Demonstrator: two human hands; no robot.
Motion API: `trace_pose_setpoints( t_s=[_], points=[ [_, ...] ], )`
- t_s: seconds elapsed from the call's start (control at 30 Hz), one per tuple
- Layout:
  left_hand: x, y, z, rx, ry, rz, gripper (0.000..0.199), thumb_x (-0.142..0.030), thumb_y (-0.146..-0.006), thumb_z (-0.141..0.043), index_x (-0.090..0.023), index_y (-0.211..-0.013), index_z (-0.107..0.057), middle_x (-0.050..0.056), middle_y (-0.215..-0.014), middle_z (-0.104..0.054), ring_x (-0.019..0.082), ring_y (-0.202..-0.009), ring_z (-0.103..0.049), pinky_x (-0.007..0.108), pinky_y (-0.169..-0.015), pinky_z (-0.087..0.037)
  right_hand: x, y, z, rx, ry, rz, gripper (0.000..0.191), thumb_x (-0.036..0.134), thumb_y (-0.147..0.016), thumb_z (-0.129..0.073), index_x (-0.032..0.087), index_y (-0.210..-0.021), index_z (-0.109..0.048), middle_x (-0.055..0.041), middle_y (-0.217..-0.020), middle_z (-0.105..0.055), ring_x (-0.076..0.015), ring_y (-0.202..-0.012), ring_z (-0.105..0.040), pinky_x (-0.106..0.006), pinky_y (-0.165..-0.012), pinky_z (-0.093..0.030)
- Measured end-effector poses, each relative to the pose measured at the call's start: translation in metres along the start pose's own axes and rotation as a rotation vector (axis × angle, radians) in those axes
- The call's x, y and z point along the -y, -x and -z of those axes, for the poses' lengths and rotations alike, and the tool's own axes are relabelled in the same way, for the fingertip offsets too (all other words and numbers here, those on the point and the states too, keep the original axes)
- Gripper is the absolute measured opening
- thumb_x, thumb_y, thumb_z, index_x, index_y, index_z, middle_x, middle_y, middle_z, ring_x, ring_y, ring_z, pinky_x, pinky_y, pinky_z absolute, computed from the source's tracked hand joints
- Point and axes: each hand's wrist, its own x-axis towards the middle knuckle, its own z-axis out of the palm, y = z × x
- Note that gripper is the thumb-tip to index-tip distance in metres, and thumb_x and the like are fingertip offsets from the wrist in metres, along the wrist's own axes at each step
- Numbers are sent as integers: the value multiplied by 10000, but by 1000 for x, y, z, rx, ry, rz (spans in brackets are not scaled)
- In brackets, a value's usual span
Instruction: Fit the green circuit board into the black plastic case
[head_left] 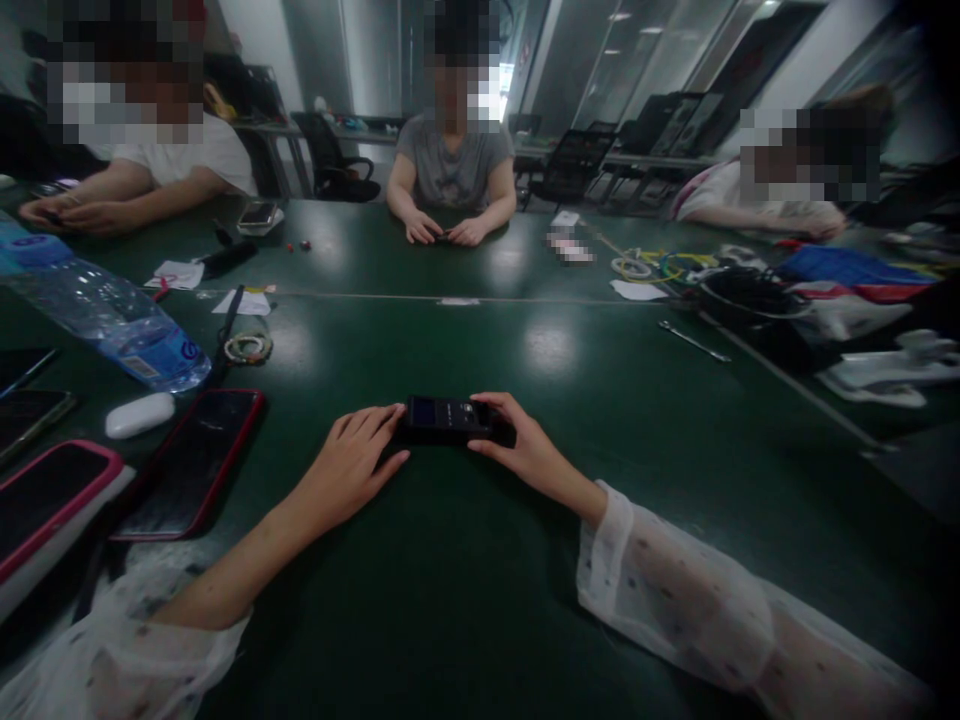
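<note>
A small black handheld device with a little screen and buttons [439,415] lies lengthwise across the green table in front of me. My right hand [514,440] grips its right end, thumb on the near side and fingers on the far side. At the device's left end is my left hand [356,455], palm down with fingers stretched out and the thumb apart. Its fingertips reach the left edge of the casing; whether they press on it is hard to tell. Sheer white dotted sleeves cover both forearms.
Left of me are a water bottle [127,320], a white case [140,415], a red-edged phone [191,465] and a pink-edged phone [52,500]. A wrench [694,342] and tangled cables [660,265] lie right. Three people sit around the green table [420,340].
</note>
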Motion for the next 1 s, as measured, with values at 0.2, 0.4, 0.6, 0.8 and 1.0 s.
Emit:
trace_pose_setpoints(
  t_s=[0.2, 0.4, 0.6, 0.8, 1.0],
  points=[
    [-2, -1, 1, 4, 6, 15, 602, -467, -972, -363, -181, -1483, -222, 125, -1400, -482, 267, -1274, -438, 476, -1042, -366, 0, 0, -1, -7, -11, 11, 536, 248, -803, -684, 284, -1277, -438, -55, -1268, -540, -236, -1176, -552, -479, -1030, -445],
    [-2, 0, 2, 14, 3, 17, 567, -465, -972, -362, -169, -1450, -294, 127, -1402, -479, 268, -1281, -430, 486, -1047, -362, 0, 0, -1, -13, -19, 18, 511, 263, -817, -670, 281, -1275, -442, -59, -1273, -542, -240, -1187, -548, -482, -1035, -446],
    [-1, 0, 2, 15, 6, 3, 479, -450, -973, -370, -183, -1368, -417, 114, -1401, -479, 269, -1279, -434, 491, -1042, -369, -1, 0, -1, -35, -59, 12, 508, 286, -818, -672, 276, -1271, -444, -64, -1280, -530, -247, -1198, -539, -492, -1046, -436],
    [-1, -1, 2, 5, 5, -20, 464, -417, -973, -382, -209, -1388, -398, 112, -1411, -465, 275, -1277, -437, 498, -1033, -379, -3, 1, -1, -114, -146, 16, 529, 306, -815, -679, 279, -1273, -417, -68, -1284, -529, -241, -1195, -543, -466, -1043, -441],
    [0, 0, 2, 16, 2, -12, 464, -408, -970, -396, -220, -1394, -392, 103, -1430, -447, 276, -1298, -418, 512, -1048, -364, -4, 2, -1, -286, -136, 41, 524, 344, -813, -677, 277, -1263, -418, -71, -1262, -541, -245, -1197, -533, -459, -1039, -436]
  ],
)
